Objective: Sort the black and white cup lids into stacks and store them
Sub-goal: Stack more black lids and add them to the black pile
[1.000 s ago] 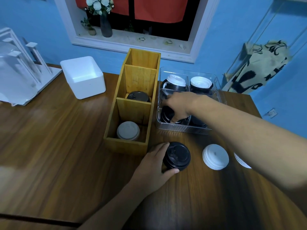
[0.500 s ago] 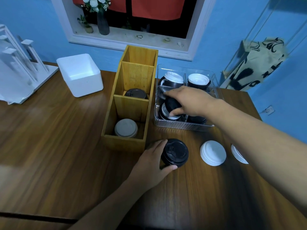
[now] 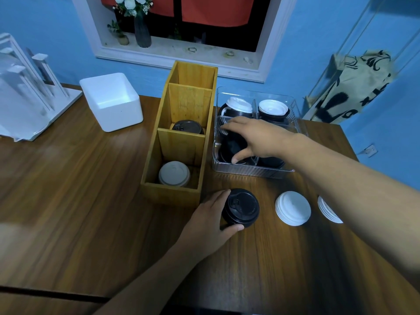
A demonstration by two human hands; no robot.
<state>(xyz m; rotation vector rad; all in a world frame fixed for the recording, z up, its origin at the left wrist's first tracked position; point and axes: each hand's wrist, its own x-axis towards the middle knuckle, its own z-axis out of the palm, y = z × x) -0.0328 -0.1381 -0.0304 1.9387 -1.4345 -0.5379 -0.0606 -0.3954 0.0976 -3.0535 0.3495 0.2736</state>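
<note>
the left hand (image 3: 209, 219) curls its fingers and thumb round a black lid stack (image 3: 242, 206) that stands on the table (image 3: 68, 201), just off the near right corner of the wooden box (image 3: 172, 194). a clear tray (image 3: 250, 172) sits just beside the box's right wall. the right hand (image 3: 261, 139) reaches into it, thumb and fingers clasping a black lid (image 3: 234, 144). farther right of the box's near end lie a white lid stack (image 3: 292, 208) and a second white lid stack (image 3: 327, 211). the box's near compartment holds a white lid (image 3: 173, 173), its middle one a dark lid (image 3: 187, 127).
</note>
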